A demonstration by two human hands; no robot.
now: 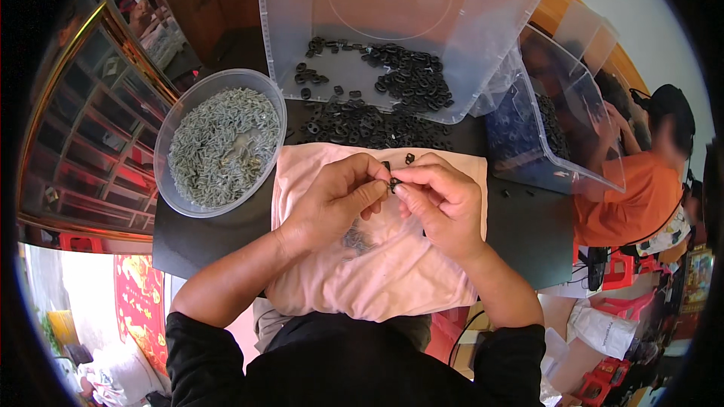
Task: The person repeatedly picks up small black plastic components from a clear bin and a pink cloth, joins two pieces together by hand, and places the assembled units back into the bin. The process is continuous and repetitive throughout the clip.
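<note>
In front of my chest, over a pink cloth, the fingertips of both hands meet at a small black plastic part. My right hand pinches this part between thumb and forefinger. Closed in a pinch, my left hand comes up against its left side; whatever lies between those fingertips is too small and covered to make out. Just beyond the fingers, a loose black piece lies at the cloth's far edge. Many similar black parts are heaped on the dark table behind it.
A round clear tub of small grey screw-like pieces stands at left. At the back, a clear plastic bin lies tipped toward me, black parts inside. Another clear bin stands at right. Beyond it sits a person in an orange top.
</note>
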